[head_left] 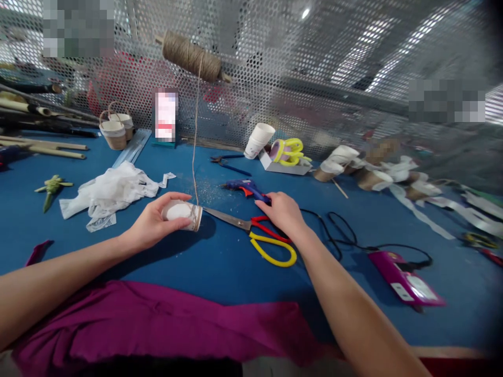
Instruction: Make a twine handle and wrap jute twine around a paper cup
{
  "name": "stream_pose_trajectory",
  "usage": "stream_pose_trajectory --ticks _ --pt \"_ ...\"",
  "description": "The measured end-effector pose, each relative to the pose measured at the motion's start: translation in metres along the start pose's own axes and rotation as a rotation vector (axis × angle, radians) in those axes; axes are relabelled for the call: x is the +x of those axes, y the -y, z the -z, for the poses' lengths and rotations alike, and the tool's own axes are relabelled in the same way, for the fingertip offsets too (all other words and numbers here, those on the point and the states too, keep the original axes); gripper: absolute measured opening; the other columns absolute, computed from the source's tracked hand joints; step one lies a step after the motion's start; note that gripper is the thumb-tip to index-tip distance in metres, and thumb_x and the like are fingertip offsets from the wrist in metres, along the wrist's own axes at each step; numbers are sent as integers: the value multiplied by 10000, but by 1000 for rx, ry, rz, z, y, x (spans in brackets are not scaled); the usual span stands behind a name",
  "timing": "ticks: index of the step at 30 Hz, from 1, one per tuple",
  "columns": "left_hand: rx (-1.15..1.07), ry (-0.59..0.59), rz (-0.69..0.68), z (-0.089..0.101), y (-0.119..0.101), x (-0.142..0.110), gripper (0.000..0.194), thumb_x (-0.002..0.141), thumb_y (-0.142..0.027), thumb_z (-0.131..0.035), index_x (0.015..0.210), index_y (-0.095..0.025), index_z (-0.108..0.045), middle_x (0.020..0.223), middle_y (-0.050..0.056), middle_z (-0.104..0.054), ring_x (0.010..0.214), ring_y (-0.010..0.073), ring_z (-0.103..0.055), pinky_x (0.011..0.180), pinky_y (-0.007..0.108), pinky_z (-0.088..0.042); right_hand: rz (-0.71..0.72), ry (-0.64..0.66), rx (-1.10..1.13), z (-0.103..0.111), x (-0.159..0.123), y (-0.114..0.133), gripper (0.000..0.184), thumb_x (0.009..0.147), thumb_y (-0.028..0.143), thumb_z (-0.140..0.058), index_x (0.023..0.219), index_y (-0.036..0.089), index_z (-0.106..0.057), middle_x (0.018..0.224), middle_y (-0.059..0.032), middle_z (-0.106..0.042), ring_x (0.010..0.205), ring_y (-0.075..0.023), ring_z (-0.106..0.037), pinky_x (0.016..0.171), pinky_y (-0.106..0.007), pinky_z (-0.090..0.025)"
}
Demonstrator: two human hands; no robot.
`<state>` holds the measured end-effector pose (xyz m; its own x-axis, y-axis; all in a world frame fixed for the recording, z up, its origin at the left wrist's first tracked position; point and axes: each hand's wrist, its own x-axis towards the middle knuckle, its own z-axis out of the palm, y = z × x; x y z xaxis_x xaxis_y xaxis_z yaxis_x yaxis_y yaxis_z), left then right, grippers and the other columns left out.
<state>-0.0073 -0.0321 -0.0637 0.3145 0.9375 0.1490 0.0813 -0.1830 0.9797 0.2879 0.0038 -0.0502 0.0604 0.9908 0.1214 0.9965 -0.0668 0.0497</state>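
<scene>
White cup (181,213) grasped in left hand (151,226); right hand (283,212) fingers clenching scissors (257,234).

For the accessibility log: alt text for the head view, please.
On a blue table, the left hand holds a small paper cup on its side, twine running up to a spool. The right hand rests on the blue glue gun beside red-and-yellow scissors.

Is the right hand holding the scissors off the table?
No: the scissors lie flat on the blue table, right hand resting at the handles.
</scene>
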Motion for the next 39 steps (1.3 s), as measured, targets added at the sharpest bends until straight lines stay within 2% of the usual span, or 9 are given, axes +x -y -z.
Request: stream_pose_trajectory --ticks 6,11,14,16,23,29,35,37,39 --pt "2 8 20 2 1 0 415 679 -293 -688 1044 -155 -547 746 -3 -579 612 87 -521 575 186 -436 106 14 141 35 -46 14 334 797 436 -515 963 162 -611 901 -104 -616 780 -222 -589 681 -336 -446" --pt "-10 -3 19 2 -1 1 410 674 -269 -684 1040 -149 -545 758 -1 -581 627 89 -521 589 190 -441 265 484 285 55 -132 11 407 606 300 -683 998 232 -600 986 -54 -639 803 -209 -627 678 -302 -480" --pt "-28 10 20 0 -1 1 409 670 -269 -681 1035 -145 -545 755 2 -586 615 90 -523 572 190 -437 162 548 264 46 -158 5 91 658 165 -590 737 205 -572 785 -32 -640 631 -165 -609 580 -277 -470" --pt "-34 15 16 0 0 1 406 670 -275 -678 1032 -148 -545 751 2 -586 604 91 -524 561 193 -433 188 560 323 42 -160 0 117 715 154 -515 612 208 -505 654 -9 -608 543 -137 -562 519 -252 -441" --pt "-30 20 -9 1 7 2 424 679 -293 -678 1054 -153 -538 801 11 -588 624 92 -532 568 194 -430 201 285 212 43 -126 -12 161 743 166 -451 590 210 -472 632 -26 -559 551 -144 -539 524 -264 -419" --pt "-11 11 -1 1 4 3 415 668 -276 -675 1041 -147 -547 796 14 -596 630 96 -532 586 206 -436 221 229 30 48 -105 32 91 719 129 -499 738 181 -571 786 -59 -579 542 -143 -564 490 -256 -381" --pt "13 15 8 1 3 3 419 662 -278 -679 1037 -145 -546 774 11 -596 608 95 -525 570 204 -440 300 -426 782 65 -68 107 179 859 336 -433 768 209 -519 659 0 -563 580 -119 -526 570 -245 -418" --pt "3 10 0 2 4 2 422 661 -282 -683 1037 -144 -547 785 14 -598 627 101 -535 586 207 -448 214 -472 1010 47 -54 121 207 868 370 -402 785 210 -504 673 -3 -558 588 -121 -515 569 -249 -425" --pt "-1 -11 -14 4 4 3 421 659 -276 -685 1035 -144 -551 789 13 -598 641 103 -539 603 208 -450 143 -314 1117 23 -44 128 235 856 384 -416 725 207 -495 657 -2 -548 610 -124 -514 603 -256 -430"
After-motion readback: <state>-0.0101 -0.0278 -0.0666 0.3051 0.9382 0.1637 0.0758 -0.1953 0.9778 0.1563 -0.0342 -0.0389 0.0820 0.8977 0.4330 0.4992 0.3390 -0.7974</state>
